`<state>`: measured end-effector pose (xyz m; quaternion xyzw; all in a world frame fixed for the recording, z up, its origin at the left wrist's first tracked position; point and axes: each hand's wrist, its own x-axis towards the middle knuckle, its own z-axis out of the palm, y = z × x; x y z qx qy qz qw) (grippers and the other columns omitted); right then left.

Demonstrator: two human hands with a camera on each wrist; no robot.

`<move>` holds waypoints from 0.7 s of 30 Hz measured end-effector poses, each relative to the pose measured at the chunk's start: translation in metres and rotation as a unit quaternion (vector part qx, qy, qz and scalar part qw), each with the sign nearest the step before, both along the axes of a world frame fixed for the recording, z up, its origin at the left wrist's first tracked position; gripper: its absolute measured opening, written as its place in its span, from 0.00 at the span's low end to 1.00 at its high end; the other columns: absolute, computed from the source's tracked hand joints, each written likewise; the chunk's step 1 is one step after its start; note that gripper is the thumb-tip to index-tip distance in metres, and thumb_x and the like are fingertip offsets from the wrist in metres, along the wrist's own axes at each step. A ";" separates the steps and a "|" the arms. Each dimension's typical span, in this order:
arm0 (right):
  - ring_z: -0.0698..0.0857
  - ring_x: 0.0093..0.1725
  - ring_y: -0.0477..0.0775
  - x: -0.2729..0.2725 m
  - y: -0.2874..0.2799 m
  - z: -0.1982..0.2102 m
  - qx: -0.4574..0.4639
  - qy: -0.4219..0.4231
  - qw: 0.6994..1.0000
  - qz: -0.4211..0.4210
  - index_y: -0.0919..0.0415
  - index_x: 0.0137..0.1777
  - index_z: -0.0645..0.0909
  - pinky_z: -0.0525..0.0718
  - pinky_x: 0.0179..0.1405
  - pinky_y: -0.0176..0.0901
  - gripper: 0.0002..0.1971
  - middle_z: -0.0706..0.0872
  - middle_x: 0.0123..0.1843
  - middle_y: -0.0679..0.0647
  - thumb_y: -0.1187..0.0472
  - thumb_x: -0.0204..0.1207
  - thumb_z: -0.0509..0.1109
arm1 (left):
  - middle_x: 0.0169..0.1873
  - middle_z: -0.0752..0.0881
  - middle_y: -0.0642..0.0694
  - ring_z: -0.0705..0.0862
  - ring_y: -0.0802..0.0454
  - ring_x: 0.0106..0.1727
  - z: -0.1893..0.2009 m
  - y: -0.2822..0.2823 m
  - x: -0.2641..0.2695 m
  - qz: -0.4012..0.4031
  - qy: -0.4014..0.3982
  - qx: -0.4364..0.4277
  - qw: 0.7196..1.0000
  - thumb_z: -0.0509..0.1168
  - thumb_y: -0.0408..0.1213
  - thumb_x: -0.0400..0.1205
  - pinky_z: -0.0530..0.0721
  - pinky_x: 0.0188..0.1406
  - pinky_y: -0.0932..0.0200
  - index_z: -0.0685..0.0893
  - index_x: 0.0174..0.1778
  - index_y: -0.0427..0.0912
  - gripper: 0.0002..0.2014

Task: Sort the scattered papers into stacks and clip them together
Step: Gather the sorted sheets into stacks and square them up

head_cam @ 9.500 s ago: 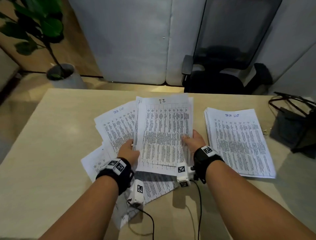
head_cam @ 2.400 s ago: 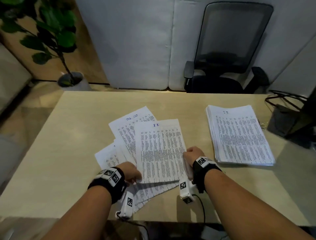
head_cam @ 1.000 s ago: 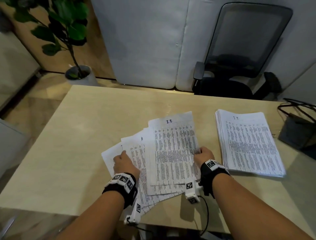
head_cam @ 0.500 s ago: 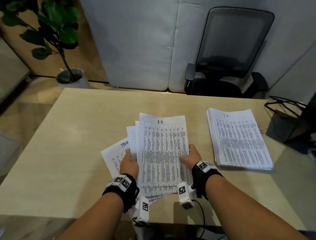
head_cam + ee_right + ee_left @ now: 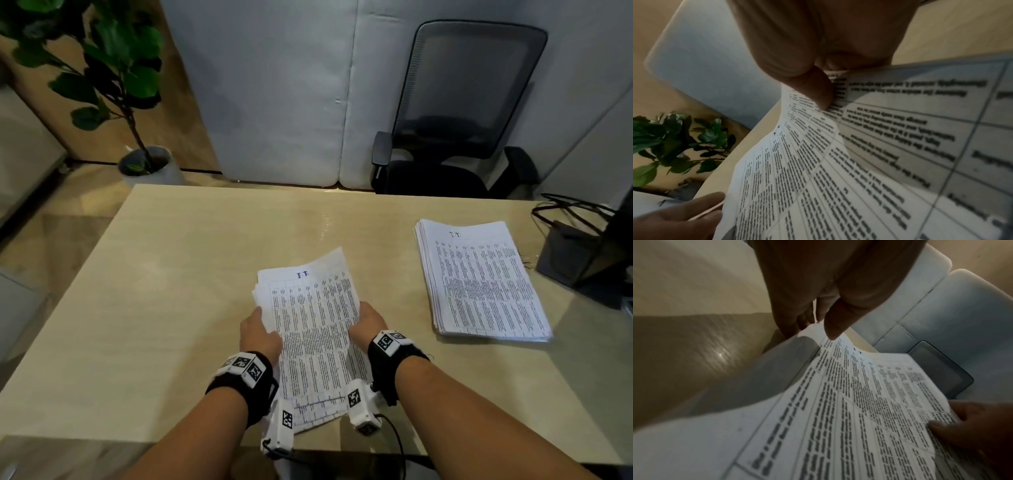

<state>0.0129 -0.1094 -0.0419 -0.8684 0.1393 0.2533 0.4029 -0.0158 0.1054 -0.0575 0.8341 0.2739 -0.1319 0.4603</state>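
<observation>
A gathered bundle of printed sheets (image 5: 313, 329), its top page headed "I.T." in blue, is lifted off the table near the front edge. My left hand (image 5: 258, 330) grips its left edge, thumb on top (image 5: 835, 324), fingers under the paper. My right hand (image 5: 366, 323) grips the right edge, thumb pressed on the print (image 5: 818, 91). The bundle (image 5: 849, 402) bows between the hands, and its far right corner curls upward. A second, squared stack (image 5: 479, 281), also headed "I.T.", lies flat at the table's right. No clip is in view.
The light wooden table (image 5: 188, 274) is bare on its left half. A dark bag with cables (image 5: 582, 246) sits at the right edge, beside the stack. A black office chair (image 5: 455, 113) stands behind the table and a potted plant (image 5: 137, 113) at the back left.
The fanned-out sheets that lay spread under my hands are now drawn together into one bundle held by both hands. Earlier, the right stack's top page changed from "Task List" to "I.T.".
</observation>
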 end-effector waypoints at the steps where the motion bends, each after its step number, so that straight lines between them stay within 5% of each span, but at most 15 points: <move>1: 0.82 0.54 0.61 0.002 -0.005 0.003 0.001 -0.022 1.000 -0.009 0.59 0.68 0.72 0.83 0.54 0.47 0.21 0.83 0.61 0.60 0.72 0.75 0.57 | 0.71 0.74 0.35 0.78 0.35 0.68 0.005 -0.002 0.003 0.007 -0.007 -0.015 1.000 0.62 0.29 0.75 0.78 0.69 0.44 0.70 0.76 0.38 0.30; 5: 0.84 0.56 0.62 0.012 -0.023 0.036 0.077 -0.138 0.986 -0.052 0.61 0.61 0.78 0.83 0.61 0.56 0.16 0.86 0.57 0.60 0.72 0.74 0.61 | 0.71 0.74 0.36 0.77 0.37 0.69 0.031 -0.009 0.019 0.045 -0.059 -0.095 0.993 0.67 0.30 0.81 0.77 0.67 0.44 0.63 0.79 0.38 0.31; 7: 0.86 0.55 0.54 0.016 -0.032 0.065 0.119 -0.187 0.972 -0.082 0.58 0.61 0.79 0.85 0.57 0.48 0.18 0.87 0.55 0.55 0.74 0.74 0.62 | 0.69 0.76 0.42 0.78 0.45 0.66 0.056 -0.019 0.032 0.041 -0.116 -0.164 0.979 0.68 0.33 0.81 0.75 0.69 0.47 0.60 0.81 0.42 0.34; 10: 0.83 0.49 0.35 0.021 -0.044 0.098 0.192 -0.237 0.944 -0.123 0.51 0.57 0.78 0.83 0.38 0.27 0.21 0.86 0.50 0.43 0.78 0.76 0.62 | 0.60 0.84 0.48 0.83 0.44 0.61 0.092 -0.034 0.052 0.013 -0.214 -0.175 0.961 0.67 0.38 0.78 0.81 0.64 0.42 0.73 0.66 0.49 0.21; 11: 0.83 0.49 0.34 0.022 -0.047 0.105 0.207 -0.253 0.935 -0.136 0.47 0.55 0.77 0.83 0.38 0.26 0.21 0.86 0.49 0.41 0.78 0.76 0.63 | 0.58 0.85 0.46 0.84 0.44 0.59 0.103 -0.039 0.056 0.011 -0.239 -0.188 0.953 0.67 0.34 0.78 0.83 0.60 0.42 0.74 0.63 0.48 0.18; 13: 0.85 0.53 0.43 0.022 -0.052 0.111 0.224 -0.277 0.920 -0.160 0.43 0.53 0.74 0.87 0.47 0.39 0.22 0.86 0.52 0.46 0.75 0.75 0.67 | 0.56 0.84 0.44 0.84 0.47 0.56 0.114 -0.050 0.060 0.003 -0.277 -0.203 0.939 0.65 0.24 0.78 0.84 0.53 0.47 0.74 0.61 0.45 0.18; 16: 0.84 0.58 0.52 0.016 -0.061 0.104 0.231 -0.254 0.922 -0.181 0.50 0.59 0.70 0.87 0.55 0.54 0.22 0.84 0.57 0.52 0.74 0.74 0.68 | 0.52 0.82 0.48 0.82 0.54 0.53 0.113 -0.066 0.054 -0.020 -0.271 -0.200 0.941 0.61 0.20 0.79 0.82 0.44 0.59 0.72 0.60 0.47 0.20; 21: 0.83 0.56 0.49 0.010 -0.066 0.079 0.216 -0.211 0.936 -0.182 0.50 0.62 0.67 0.85 0.55 0.49 0.22 0.83 0.56 0.48 0.75 0.76 0.63 | 0.49 0.82 0.53 0.82 0.57 0.47 0.084 -0.079 0.047 -0.018 -0.231 -0.171 0.958 0.60 0.22 0.83 0.81 0.38 0.62 0.70 0.62 0.48 0.18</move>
